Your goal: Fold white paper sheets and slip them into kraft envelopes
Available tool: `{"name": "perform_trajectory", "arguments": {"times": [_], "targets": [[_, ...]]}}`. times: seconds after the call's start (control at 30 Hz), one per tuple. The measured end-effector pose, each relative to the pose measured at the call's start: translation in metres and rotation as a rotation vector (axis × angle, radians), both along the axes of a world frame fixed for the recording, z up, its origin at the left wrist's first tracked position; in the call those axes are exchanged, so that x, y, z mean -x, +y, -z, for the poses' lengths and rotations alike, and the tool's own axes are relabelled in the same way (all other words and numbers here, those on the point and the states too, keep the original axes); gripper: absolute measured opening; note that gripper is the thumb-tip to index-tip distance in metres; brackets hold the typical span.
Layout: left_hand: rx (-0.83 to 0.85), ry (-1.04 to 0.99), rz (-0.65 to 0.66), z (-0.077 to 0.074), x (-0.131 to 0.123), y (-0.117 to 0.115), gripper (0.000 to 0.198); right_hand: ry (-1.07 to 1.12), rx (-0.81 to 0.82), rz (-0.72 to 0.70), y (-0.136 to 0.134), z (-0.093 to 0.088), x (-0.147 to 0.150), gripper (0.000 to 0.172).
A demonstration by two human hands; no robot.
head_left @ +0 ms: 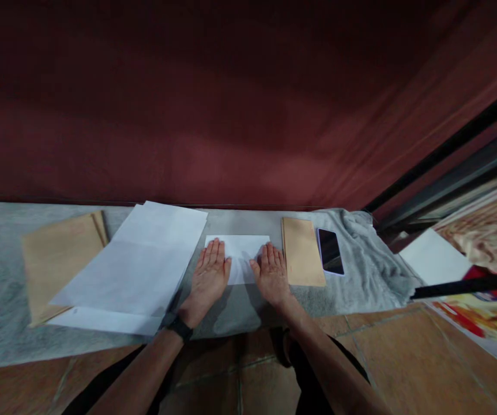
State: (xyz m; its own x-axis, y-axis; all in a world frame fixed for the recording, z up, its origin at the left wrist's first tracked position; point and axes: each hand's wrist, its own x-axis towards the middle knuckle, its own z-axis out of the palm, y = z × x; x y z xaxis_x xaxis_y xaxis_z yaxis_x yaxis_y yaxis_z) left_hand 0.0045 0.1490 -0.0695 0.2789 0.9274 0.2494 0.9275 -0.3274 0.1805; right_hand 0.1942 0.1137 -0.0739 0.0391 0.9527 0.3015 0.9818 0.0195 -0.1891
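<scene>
A white sheet of paper (240, 248), seemingly folded, lies on the grey cloth in front of me. My left hand (209, 271) rests flat on its left side, fingers stretched out and pointing away from me. On the paper's right side my right hand (272, 274) lies flat too, also with straight fingers. Just right of that hand is a small stack of brown envelopes (304, 253). Large white sheets (140, 259) are piled to the left of my left hand, partly over bigger brown envelopes (58, 253).
A phone (330, 252) lies right of the small envelopes. Grey cloth (240, 311) covers the long narrow surface, bunched at its right end. A dark red wall (231, 127) rises behind it. On the tiled floor (404, 369) at right is a colourful printed box or sheet (486, 323).
</scene>
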Motion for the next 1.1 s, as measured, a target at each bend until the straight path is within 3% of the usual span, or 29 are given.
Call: {"name": "perform_trajectory", "arguments": {"times": [0.17, 0.27, 0.57, 0.83, 1.1], "targets": [[0.01, -0.021, 0.127, 0.001, -0.015, 0.011, 0.058, 0.112, 0.078, -0.151, 0.022, -0.012, 0.025, 0.056], [0.024, 0.022, 0.147, 0.007, -0.021, 0.014, 0.059, 0.137, 0.078, -0.225, 0.028, -0.011, 0.04, 0.055], [-0.026, 0.045, 0.138, 0.007, -0.007, 0.022, 0.06, 0.047, 0.009, -0.148, 0.036, 0.003, 0.031, 0.051], [-0.058, 0.007, 0.061, 0.005, -0.004, 0.021, 0.06, -0.012, -0.072, -0.069, 0.035, 0.014, 0.018, 0.057], [-0.089, -0.034, 0.039, 0.014, 0.007, 0.019, 0.064, -0.03, -0.168, -0.025, 0.03, 0.023, 0.004, 0.065]]}}
